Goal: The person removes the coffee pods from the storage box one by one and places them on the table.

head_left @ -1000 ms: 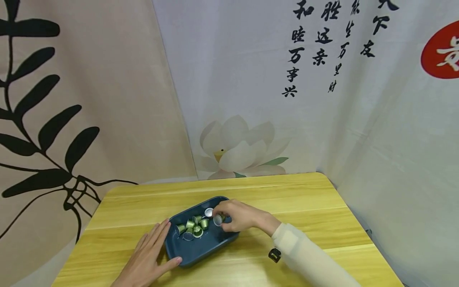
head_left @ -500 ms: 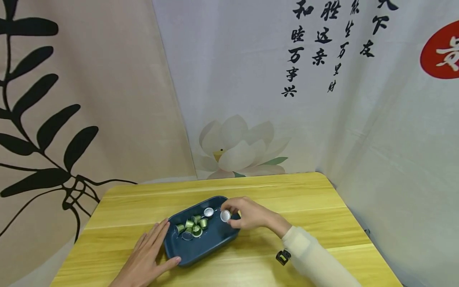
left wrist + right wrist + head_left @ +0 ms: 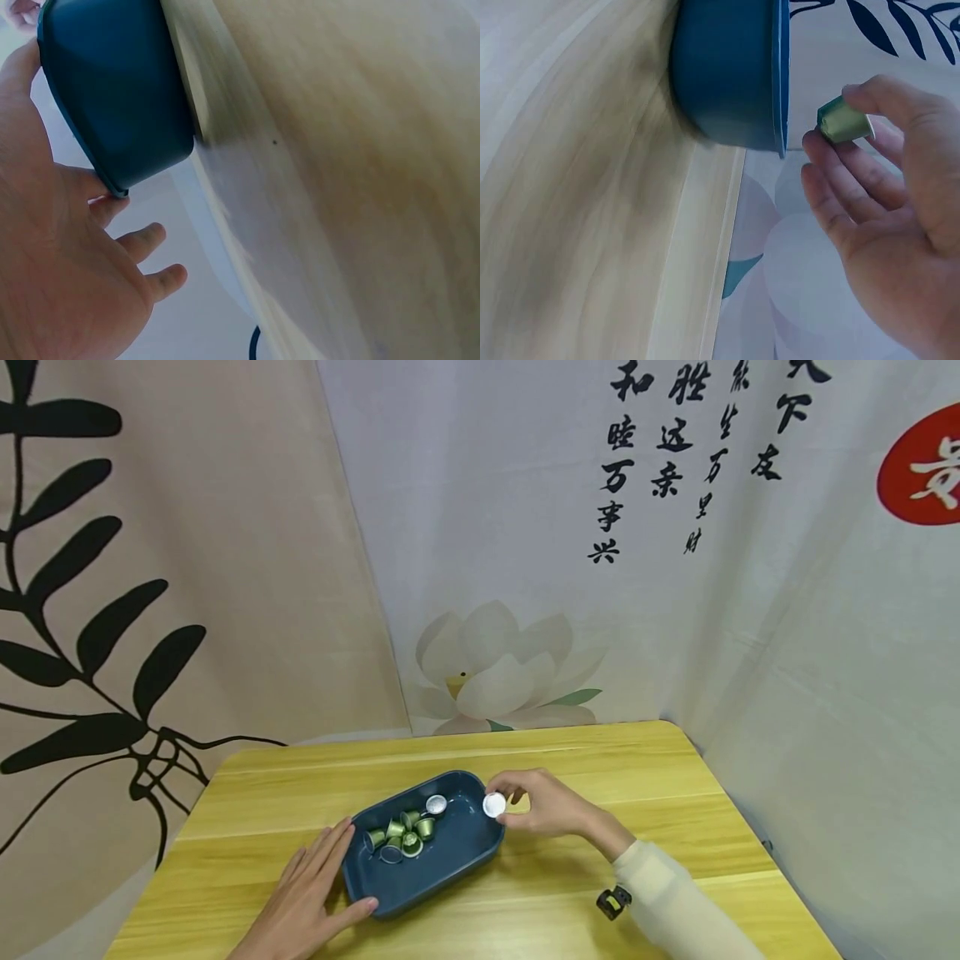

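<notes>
My right hand pinches a green coffee capsule between thumb and fingers, just above the right end of a dark blue tray. The capsule's pale lid faces the head camera. Several more green capsules lie in a cluster in the tray's left half, some on their sides; one with a silver lid sits near the back wall. My left hand rests against the tray's left end, fingers extended, thumb at the front corner. In the left wrist view its fingers touch the tray's rim.
The tray stands on a yellow wood-grain table. Behind it hang pale curtains printed with leaves, a lotus and black characters. A small black device sits at the right wrist.
My right hand has lifted the capsule from the tray's right part and moved right, over the end rim. The left hand stays at the tray's left end.
</notes>
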Motion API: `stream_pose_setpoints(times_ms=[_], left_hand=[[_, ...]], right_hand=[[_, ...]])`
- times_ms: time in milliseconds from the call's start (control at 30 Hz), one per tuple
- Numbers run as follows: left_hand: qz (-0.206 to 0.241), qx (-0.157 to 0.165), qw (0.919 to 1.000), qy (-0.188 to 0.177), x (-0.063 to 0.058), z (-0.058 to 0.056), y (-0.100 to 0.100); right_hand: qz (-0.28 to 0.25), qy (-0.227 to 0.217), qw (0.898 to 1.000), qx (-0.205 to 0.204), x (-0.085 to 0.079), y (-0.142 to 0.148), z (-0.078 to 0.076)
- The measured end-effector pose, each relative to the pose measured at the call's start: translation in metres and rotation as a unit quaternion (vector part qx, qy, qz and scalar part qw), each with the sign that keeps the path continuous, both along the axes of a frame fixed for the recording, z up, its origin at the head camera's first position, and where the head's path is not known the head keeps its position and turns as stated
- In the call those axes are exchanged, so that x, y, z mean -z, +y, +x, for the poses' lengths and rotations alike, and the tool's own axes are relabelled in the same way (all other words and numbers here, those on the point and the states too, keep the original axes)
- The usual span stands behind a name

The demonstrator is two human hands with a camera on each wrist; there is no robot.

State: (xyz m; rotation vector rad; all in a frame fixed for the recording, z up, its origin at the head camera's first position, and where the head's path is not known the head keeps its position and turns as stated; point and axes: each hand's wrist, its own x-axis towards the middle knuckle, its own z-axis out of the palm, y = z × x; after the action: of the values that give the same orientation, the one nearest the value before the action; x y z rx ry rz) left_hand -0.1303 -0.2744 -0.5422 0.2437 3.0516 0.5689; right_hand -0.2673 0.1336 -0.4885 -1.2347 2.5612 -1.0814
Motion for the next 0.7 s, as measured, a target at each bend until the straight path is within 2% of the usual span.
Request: stream_pose_setpoints(times_ms=[300,533,700], left_hand=[[-0.003,-0.002,1.0000,-0.002,0.000,-0.001,0.000],[0.002,-0.004,0.9999,-0.015,0.000,-0.001,0.000],[0.000,-0.003,0.9999,-0.010,0.001,-0.001,0.000]], right_hand=[[-0.030,-0.031,0.998,0.036,0.006,0.025,0.000],[-0.048,-0.049,0.996,0.054,0.012,0.040,0.000],[-0.056,-0.061,0.995,0.060,0.018,0.046,-0.002]])
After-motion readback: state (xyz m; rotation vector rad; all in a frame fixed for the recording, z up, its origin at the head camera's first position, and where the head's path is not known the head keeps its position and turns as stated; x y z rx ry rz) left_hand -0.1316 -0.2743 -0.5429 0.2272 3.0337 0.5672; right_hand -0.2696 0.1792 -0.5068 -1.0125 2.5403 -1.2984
